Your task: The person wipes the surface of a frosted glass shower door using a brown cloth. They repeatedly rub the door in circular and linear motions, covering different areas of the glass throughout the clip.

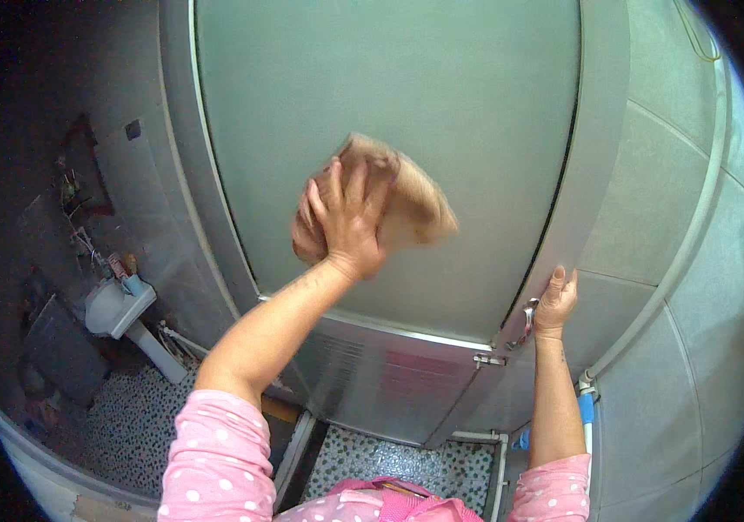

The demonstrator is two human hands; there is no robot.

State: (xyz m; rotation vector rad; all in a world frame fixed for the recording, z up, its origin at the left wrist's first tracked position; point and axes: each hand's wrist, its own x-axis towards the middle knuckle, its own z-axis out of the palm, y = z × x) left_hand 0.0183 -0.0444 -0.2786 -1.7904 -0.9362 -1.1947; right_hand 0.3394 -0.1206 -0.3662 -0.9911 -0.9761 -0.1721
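Note:
My left hand [352,222] presses a blurred brown and tan cloth [421,202] flat against the frosted glass panel [385,78] of a metal-framed door. The fingers are spread over the cloth, and part of it sticks out to the right of the hand. On the right, my right hand [556,303] grips the outer edge of the door's metal frame [561,215], thumb up, just beside the chrome door handle [528,320]. Its other fingers are mostly hidden. Below the glass, a small metal bolt latch [490,359] sits near the louvred lower panel [378,385].
Through an opening on the left stand a white pedestal washbasin [117,307] and a mirror [88,163]. A white pipe [691,241] runs down the tiled wall [646,333] at right. Pebble-patterned flooring [398,457] lies below, with another low pipe [501,463].

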